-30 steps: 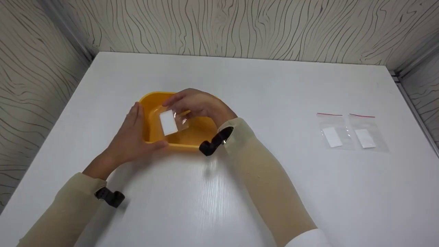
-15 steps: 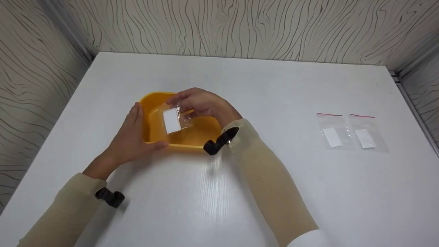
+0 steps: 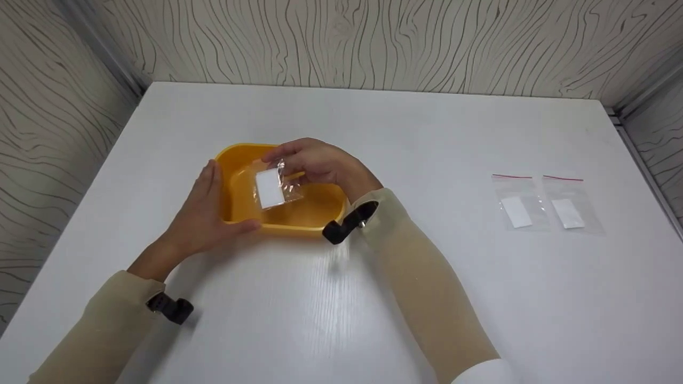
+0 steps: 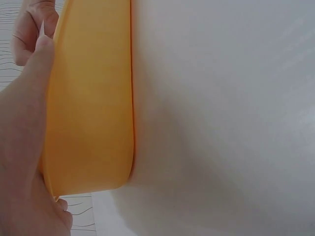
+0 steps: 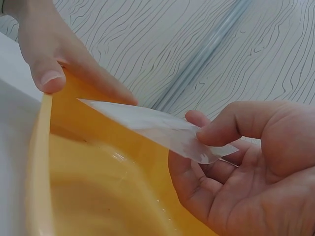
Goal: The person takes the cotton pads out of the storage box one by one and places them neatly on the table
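My left hand holds the left end of a yellow plastic tub, its thumb over the near rim and its fingers along the outer left side. Above the tub's inside, my right hand pinches a small clear zip bag with a white rectangular piece in it. The right wrist view has this bag held tilted between thumb and fingers. Shiny glints show on the tub's floor there; I cannot tell whether they are reflections or another bag.
Two clear zip bags with red closures, a left one and a right one, lie side by side on the white table at the right. Each has a white piece inside. A patterned wall stands behind the table.
My right hand has drawn slightly to the right with the bag, which stays over the tub. The left hand and the tub have not moved.
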A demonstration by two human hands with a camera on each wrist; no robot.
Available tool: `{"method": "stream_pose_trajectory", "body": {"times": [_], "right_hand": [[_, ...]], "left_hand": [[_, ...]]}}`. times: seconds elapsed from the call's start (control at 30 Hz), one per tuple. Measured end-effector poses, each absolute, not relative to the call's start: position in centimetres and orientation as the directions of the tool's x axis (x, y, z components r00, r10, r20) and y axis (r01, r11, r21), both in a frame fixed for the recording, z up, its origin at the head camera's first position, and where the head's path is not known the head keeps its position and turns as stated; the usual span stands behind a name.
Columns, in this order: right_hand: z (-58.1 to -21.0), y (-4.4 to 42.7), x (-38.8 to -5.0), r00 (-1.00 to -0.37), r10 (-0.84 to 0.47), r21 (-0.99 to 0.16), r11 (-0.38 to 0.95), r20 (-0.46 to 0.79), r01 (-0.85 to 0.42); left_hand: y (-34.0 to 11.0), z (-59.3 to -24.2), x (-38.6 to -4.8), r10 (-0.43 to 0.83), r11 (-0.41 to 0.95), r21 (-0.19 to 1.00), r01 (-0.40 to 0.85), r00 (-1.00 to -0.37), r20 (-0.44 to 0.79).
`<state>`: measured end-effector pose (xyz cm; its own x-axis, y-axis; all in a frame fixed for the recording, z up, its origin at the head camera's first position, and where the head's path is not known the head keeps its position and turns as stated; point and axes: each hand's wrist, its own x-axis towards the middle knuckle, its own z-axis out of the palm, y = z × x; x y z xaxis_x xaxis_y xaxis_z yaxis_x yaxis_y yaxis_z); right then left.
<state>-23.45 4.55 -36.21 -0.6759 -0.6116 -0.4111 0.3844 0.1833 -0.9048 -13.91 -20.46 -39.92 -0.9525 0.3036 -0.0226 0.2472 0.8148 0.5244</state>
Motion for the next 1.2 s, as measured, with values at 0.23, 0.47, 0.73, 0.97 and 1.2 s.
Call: {"method": "stream_pose_trajectory", "body": {"times": [0.23,0.47,0.73,0.97,1.2], "right_hand": [[-36.2,5.1,-23.3,-0.673,-0.621,-0.907,0.17,-0.403,0.385],[-35.8,5.9,-23.1,-0.683,-0.617,-0.912,0.155,-0.39,0.381],[-35.5,6.9,-22.9,-0.703,-0.604,-0.917,0.132,-0.376,0.377],[-35.2,7.9,-22.9,-0.709,-0.604,-0.923,0.135,-0.365,0.361],[-35.1,8.8,-22.9,-0.718,-0.589,-0.921,0.14,-0.372,0.363]], "left_hand": [[-20.4,-39.9,-13.8,0.298,0.812,0.531,0.243,-0.954,-0.02],[-20.4,-39.8,-13.8,0.294,0.825,0.517,0.228,-0.955,-0.048],[-20.5,-39.9,-13.9,0.3,0.81,0.535,0.239,-0.954,-0.027],[-20.5,-39.8,-13.8,0.302,0.811,0.533,0.242,-0.953,-0.027],[-20.5,-39.8,-13.8,0.298,0.813,0.532,0.238,-0.954,-0.03]]}}
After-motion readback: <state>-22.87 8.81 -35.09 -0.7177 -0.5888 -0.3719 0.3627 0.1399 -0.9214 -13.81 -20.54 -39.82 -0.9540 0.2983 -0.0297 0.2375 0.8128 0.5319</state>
